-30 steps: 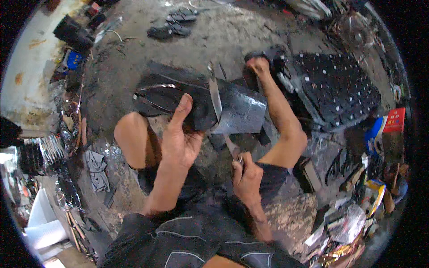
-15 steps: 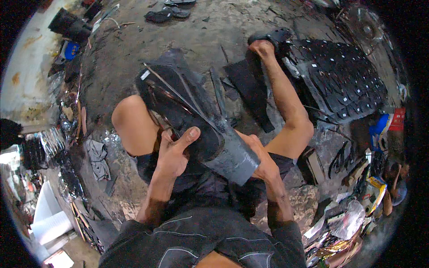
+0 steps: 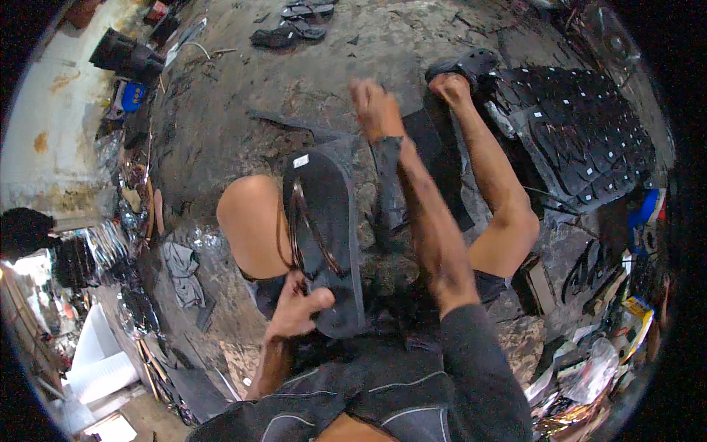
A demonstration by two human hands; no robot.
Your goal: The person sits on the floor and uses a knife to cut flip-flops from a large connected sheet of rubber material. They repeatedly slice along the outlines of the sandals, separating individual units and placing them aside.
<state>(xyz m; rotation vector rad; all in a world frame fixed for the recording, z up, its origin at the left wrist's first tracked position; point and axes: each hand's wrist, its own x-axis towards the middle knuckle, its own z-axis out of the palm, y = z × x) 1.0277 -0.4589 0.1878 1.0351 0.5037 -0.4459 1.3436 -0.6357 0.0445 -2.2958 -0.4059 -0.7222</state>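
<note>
One sandal (image 3: 333,217) stays in the left hand (image 3: 297,309); the right hand (image 3: 378,112) moved forward.

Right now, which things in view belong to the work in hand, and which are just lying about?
In use: black sandal in the left hand; grey sheet beneath it.

Seemingly lying about: crumpled grey cloth; white roll; dark footwear on the far floor.

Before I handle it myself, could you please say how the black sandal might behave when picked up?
The black sandal seems light: only the left hand holds it. Its slim, looped strap may flex. Broad and flat, it probably won't roll.
</note>
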